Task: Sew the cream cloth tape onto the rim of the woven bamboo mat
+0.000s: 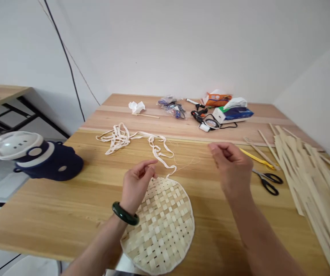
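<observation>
A round woven bamboo mat (165, 226) lies at the near edge of the wooden table (67, 203), partly over the edge. My left hand (137, 184), with a dark green bangle on the wrist, rests at the mat's upper left rim, fingers pinched together near the white ribbon trim (159, 151). My right hand (232, 166) hovers to the right with its fingers pinched. A thin thread (186, 165) seems to run between the two hands. The ribbon trails in loops (117, 138) toward the back left.
Black-handled scissors (268, 180) and a yellow tool (256, 158) lie right of my right hand. A pile of bamboo strips (308, 176) fills the right side. A tissue box (233, 112), cables and small packets sit at the back. A dark blue cooker (38, 155) stands left.
</observation>
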`<state>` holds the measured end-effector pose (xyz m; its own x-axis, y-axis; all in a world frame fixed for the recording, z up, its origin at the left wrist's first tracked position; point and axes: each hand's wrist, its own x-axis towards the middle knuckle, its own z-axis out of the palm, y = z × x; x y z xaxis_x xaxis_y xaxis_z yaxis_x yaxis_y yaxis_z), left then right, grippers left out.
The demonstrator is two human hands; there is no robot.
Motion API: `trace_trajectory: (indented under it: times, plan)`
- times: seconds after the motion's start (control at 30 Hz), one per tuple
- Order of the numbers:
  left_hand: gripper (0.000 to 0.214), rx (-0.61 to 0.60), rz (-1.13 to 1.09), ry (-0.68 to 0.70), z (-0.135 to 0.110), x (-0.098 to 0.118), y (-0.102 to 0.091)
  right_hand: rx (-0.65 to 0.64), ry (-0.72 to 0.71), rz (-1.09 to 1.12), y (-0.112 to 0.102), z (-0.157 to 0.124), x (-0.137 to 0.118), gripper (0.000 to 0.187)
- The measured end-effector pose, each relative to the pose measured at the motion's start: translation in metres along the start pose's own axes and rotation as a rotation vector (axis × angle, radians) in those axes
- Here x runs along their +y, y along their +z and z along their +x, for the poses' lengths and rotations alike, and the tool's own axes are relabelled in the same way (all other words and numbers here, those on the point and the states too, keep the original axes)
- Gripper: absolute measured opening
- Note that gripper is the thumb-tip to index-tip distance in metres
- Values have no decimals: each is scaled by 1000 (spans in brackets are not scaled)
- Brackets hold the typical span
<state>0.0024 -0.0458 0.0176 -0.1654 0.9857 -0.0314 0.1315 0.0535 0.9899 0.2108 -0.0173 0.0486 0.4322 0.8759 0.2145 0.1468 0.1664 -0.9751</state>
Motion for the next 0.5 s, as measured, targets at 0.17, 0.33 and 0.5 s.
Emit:
trace_trajectory:
  times: [0.17,0.33,0.5]
  plan:
    - [22,-370,562,391,25,4,38,128,-134,2,-25,26,-5,17]
    - [22,-571,924,504,42,6,86,159,-174,14,-27,27,1,17]
    - [23,-682,1132,555,51,8,121,88,-150,-1,-24,36,5,17]
